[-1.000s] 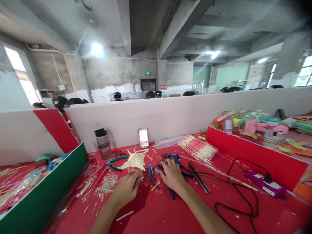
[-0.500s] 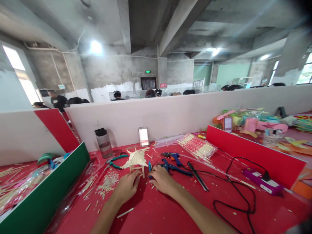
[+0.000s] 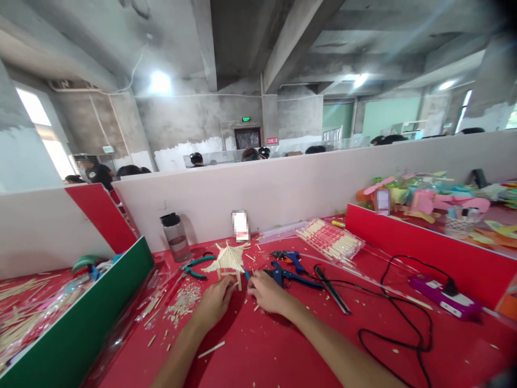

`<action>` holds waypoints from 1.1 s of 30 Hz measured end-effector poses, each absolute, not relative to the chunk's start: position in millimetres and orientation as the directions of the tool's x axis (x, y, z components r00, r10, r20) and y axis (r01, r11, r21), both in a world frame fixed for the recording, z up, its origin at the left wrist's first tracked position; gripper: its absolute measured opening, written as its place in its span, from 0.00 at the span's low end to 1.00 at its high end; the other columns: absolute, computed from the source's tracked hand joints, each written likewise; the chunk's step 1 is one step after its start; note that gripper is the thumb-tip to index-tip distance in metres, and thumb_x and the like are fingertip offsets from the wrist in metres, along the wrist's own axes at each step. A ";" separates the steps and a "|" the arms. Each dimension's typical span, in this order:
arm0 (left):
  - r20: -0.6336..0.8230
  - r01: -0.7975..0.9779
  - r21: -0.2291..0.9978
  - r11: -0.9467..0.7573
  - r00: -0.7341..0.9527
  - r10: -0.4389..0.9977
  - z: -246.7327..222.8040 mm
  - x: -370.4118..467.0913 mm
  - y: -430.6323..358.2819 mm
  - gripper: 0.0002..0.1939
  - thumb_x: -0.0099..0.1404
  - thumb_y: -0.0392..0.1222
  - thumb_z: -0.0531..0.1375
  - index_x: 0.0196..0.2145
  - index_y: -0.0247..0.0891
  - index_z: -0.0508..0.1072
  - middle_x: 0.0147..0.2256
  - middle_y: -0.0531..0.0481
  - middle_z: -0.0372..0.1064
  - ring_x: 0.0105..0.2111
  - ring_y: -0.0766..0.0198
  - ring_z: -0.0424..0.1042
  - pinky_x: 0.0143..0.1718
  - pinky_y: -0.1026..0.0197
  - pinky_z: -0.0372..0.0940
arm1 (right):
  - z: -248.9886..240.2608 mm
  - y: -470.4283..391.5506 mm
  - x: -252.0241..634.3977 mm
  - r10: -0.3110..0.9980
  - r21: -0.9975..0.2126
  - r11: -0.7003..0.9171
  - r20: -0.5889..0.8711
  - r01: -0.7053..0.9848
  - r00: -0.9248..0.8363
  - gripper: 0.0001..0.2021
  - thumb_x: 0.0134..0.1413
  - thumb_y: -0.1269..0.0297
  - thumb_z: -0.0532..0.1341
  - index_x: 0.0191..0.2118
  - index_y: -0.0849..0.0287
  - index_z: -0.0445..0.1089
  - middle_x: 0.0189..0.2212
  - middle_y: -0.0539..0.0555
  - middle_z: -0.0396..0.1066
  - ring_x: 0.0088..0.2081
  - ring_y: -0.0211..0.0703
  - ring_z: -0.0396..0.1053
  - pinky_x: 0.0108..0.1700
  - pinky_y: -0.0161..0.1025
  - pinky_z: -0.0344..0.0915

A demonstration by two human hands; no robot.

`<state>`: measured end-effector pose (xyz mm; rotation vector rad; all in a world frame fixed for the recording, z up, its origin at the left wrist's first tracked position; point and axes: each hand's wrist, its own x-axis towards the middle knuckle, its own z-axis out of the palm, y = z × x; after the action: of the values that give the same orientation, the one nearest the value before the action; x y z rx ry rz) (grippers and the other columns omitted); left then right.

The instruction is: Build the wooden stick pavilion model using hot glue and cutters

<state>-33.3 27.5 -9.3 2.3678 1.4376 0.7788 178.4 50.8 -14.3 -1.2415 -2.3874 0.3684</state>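
A small pavilion model (image 3: 228, 258) made of pale wooden sticks stands on the red tabletop, its pointed roof resting on thin legs. Close in front of its legs is my left hand (image 3: 217, 297), fingers bent together; whatever they pinch is hidden. My right hand (image 3: 267, 292) lies just right of the model, fingers curled around a slim blue tool (image 3: 247, 274), of which only the tip shows. Behind the right hand are blue-handled cutters (image 3: 301, 279) and a blue glue gun (image 3: 294, 261). Green-handled pliers (image 3: 197, 266) lie left of the model.
Stick offcuts (image 3: 183, 303) litter the left side. A water bottle (image 3: 175, 237) and a phone (image 3: 241, 226) stand by the white partition (image 3: 283, 188). Bundled sticks (image 3: 329, 240), a utility knife (image 3: 332, 290), a black cable (image 3: 390, 302) and a purple power strip (image 3: 444, 296) lie rightward.
The view has shifted slightly. My right hand has turned a little, and less of the slim blue tool shows beneath its fingers. My left hand stays by the model's legs.
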 end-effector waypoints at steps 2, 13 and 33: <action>0.306 0.749 0.455 -0.481 0.375 0.875 -4.8 -34.6 25.8 0.11 0.71 0.39 0.49 0.41 0.40 0.71 0.39 0.43 0.77 0.39 0.52 0.76 0.40 0.57 0.66 | -8.8 52.5 184.1 0.829 -0.497 0.557 0.277 0.665 -0.486 0.08 0.62 0.72 0.56 0.37 0.63 0.73 0.39 0.59 0.74 0.44 0.46 0.70 0.46 0.38 0.63; 0.212 0.721 0.403 -0.563 0.525 0.824 1.1 -31.7 17.5 0.10 0.68 0.40 0.55 0.39 0.40 0.77 0.40 0.44 0.76 0.42 0.54 0.74 0.44 0.58 0.66 | 3.2 54.5 196.4 0.856 -0.956 0.293 0.264 -0.003 -0.444 0.08 0.52 0.61 0.65 0.33 0.60 0.68 0.30 0.53 0.77 0.29 0.39 0.71 0.32 0.34 0.63; 0.076 0.954 0.069 -0.292 0.287 0.955 32.1 -50.8 11.0 0.12 0.71 0.42 0.51 0.37 0.41 0.75 0.38 0.45 0.78 0.39 0.55 0.77 0.37 0.62 0.64 | -2.7 42.8 188.7 0.851 -0.852 0.423 0.256 0.310 -0.458 0.03 0.55 0.67 0.61 0.36 0.59 0.70 0.30 0.53 0.78 0.31 0.42 0.74 0.35 0.35 0.64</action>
<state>-50.8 11.0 32.1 2.5117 1.8623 0.1602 188.7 42.8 -2.7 -0.9810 -1.9743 0.9812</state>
